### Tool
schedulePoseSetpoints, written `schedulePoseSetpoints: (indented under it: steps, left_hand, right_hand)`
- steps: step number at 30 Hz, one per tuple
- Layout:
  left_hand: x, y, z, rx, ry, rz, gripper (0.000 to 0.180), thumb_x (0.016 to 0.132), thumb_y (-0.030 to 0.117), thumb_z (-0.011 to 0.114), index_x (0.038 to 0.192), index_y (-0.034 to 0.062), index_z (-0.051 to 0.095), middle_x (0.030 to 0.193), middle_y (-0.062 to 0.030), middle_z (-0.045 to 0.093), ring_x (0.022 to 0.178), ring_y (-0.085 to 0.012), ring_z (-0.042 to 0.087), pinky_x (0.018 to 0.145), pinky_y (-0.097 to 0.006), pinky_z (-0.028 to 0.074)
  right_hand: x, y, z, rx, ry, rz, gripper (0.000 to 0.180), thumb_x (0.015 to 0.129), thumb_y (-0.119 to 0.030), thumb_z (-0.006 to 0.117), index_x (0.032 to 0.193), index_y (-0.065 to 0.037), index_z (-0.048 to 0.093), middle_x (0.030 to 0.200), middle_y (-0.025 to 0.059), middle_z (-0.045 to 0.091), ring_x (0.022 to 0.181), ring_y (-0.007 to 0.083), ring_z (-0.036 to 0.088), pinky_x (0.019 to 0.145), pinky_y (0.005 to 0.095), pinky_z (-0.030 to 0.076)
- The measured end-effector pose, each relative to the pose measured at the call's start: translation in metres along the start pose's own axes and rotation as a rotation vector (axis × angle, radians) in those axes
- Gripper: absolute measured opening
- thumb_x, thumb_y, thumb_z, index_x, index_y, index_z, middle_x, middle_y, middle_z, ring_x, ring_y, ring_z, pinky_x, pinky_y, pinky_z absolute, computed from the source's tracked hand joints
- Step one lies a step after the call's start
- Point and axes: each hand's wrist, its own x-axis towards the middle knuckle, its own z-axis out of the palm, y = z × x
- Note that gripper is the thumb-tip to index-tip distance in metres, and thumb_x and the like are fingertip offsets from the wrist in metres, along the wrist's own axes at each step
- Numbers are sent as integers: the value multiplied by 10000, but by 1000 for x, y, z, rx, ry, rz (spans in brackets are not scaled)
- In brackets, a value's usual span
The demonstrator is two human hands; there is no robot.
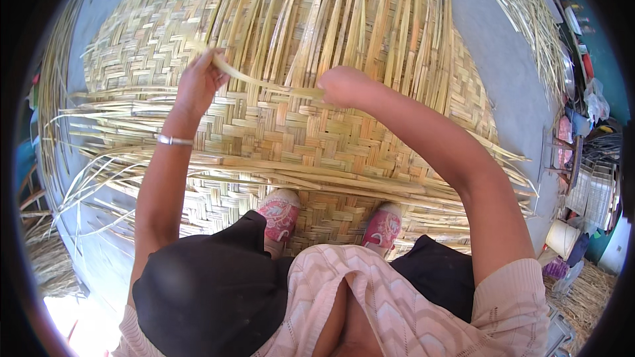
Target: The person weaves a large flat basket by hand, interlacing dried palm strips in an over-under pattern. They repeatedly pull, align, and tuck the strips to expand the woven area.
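**One bamboo strip, two hands, a mat half woven**

The bamboo strip (264, 81) runs almost level across the middle of the frame, its long axis left to right, dipping slightly toward your right. Your left hand (197, 86) pinches its left end, fingers closed around it and lifted just off the weave. Your right hand (344, 86) meets its other end, curled and pressing down where the strip goes in among the loose upright strips (331, 20); whether those fingers grip it or only press on it you cannot tell from here. Both hands sit at about the same reach, the strip strung between them.

Beneath lies the woven mat (264, 139), finished weave near you, unwoven strips fanning away beyond the hands. Your two pink shoes (281, 215) stand on its near edge. Loose ends stick out at the mat's left and right edges; grey floor (489, 59) opens on the right, with more cut strips (522, 6) piled farther off.
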Motion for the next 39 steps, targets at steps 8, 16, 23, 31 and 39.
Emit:
schedulePoseSetpoints:
  steps: [8, 16, 23, 31, 39]
  left_hand:
    - [46, 61, 99, 764, -365, 251, 526, 999, 432, 439, 1295, 2, 506, 1073, -100, 651, 1004, -170, 636, 852, -300, 513]
    - [70, 11, 77, 604, -320, -104, 822, 916, 650, 429, 1384, -25, 401, 1339, -221, 507, 1249, -302, 499, 1000, -400, 451]
    - [91, -13, 80, 846, -170, -144, 515, 927, 448, 574, 1213, 19, 557, 1087, -107, 610, 938, -201, 610, 765, -306, 534]
    - [83, -5, 97, 1172, -197, -152, 541, 758, 341, 778, 1144, 20, 576, 954, -72, 621, 812, -165, 585, 675, -263, 518]
    - [81, -11, 74, 680, -326, -234, 412, 837, 258, 729, 1145, 24, 584, 940, -56, 672, 826, -138, 640, 735, -228, 524]
  right_hand:
    - [-25, -11, 23, -4, 341, 39, 161, 829, -127, 553, 838, -13, 666, 862, 186, 661, 807, 364, 650, 702, 462, 529]
    - [-24, -17, 18, 102, 353, 226, 195, 848, -180, 544, 877, -34, 670, 852, 179, 665, 804, 364, 648, 716, 465, 526]
    - [-28, -20, 13, 191, 356, 326, 211, 838, -209, 541, 891, -51, 670, 811, 174, 666, 752, 358, 649, 684, 474, 520]
    - [-36, -27, 17, 278, 472, 405, 222, 819, -204, 539, 924, -50, 659, 807, 181, 658, 738, 353, 644, 683, 462, 515]
    - [-37, -27, 31, 329, 659, 449, 224, 818, -236, 540, 880, -47, 644, 805, 187, 651, 725, 376, 627, 679, 479, 494]
